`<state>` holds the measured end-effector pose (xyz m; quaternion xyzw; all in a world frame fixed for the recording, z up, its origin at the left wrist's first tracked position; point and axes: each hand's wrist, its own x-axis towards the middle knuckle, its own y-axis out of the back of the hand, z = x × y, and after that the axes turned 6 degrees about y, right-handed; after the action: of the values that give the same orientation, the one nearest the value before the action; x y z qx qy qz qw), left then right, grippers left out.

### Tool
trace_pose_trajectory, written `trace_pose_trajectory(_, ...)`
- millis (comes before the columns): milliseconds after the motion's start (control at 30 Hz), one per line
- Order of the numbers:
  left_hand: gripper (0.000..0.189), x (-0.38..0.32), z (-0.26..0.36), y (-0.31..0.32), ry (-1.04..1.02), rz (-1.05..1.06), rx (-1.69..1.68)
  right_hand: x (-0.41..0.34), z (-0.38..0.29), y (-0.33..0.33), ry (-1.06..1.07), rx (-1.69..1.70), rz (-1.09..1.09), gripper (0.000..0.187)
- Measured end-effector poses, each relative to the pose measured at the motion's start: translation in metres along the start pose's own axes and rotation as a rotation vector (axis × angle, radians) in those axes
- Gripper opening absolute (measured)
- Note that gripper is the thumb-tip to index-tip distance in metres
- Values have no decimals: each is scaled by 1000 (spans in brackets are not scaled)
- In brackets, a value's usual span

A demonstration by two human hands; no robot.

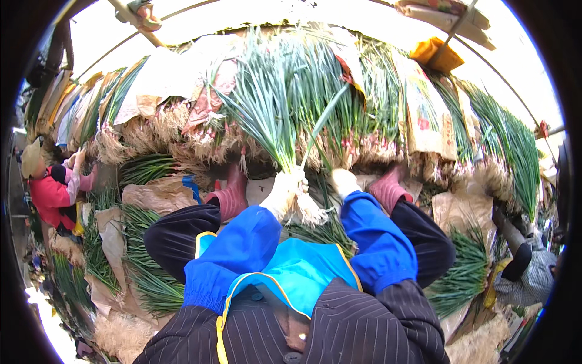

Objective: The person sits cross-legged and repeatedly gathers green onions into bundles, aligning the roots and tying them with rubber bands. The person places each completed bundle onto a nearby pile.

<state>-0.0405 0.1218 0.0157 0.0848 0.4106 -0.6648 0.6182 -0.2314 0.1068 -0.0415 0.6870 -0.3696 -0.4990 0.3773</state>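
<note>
My left hand (pixel 278 194), in a pale glove and blue sleeve cover, grips a bunch of green onions (pixel 268 123) just above the roots. Its long green leaves fan upward and away from me. The pale stringy roots (pixel 311 210) hang out to the right of the fist. One bent leaf sticks out to the right from the bunch. My right hand (pixel 344 182), also gloved, is motion-blurred a little to the right of the roots, near the inner side of my right boot. Whether its fingers hold anything cannot be made out.
A long bank of green onions (pixel 313 91) with reddish bulbs runs across in front. Paper sacks (pixel 423 113) drape over parts of it. My pink boots (pixel 232 193) stand apart below. More onions (pixel 150 259) lie at left. Other people sit at far left (pixel 52 191) and far right (pixel 529 273).
</note>
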Motion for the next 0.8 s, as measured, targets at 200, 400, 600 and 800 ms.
trace_pose_trajectory(200, 26, -8, 5, 6, 61, 85, 192, 14, -21, 98, 493, 165, 550, 18)
trace_pose_trajectory(400, 20, -33, 21, -2, 61, 70, 117, 115, -118, 145, 383, -97, 247, 17)
trace_pose_trajectory(600, 27, -113, 152, 59, 401, -191, 273, 149, -49, 136, 261, -19, 423, 18)
trace_pose_trajectory(800, 43, -241, 288, 85, 35, -186, 199, 77, 78, 66, 55, 137, 451, 15)
